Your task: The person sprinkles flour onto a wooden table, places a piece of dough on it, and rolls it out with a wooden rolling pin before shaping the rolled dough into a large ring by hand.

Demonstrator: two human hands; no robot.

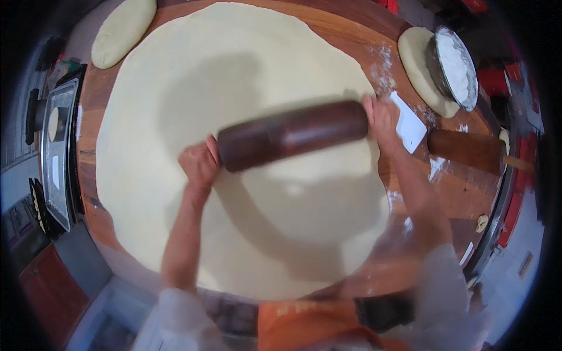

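Observation:
A wide, thin sheet of pale dough (145, 131) covers most of the wooden table before me. Across its middle lies a thick dark wooden rolling pin (293, 135), slanting up to the right. My left hand (199, 161) is closed around the pin's left end, where the handle is hidden by my fingers. At the other end, my right hand (382, 117) grips the right handle near the sheet's right edge. Just beside my right hand, a white dough scraper (409, 123) rests on the table.
A metal bowl of flour (454, 66) leans over a dough piece (417, 66) at upper right. Another rolling pin (465, 150) lies below them on the wooden tabletop (456, 188), which has flour patches. More dough (125, 33) sits upper left. Metal trays (61, 184) stand at the left edge.

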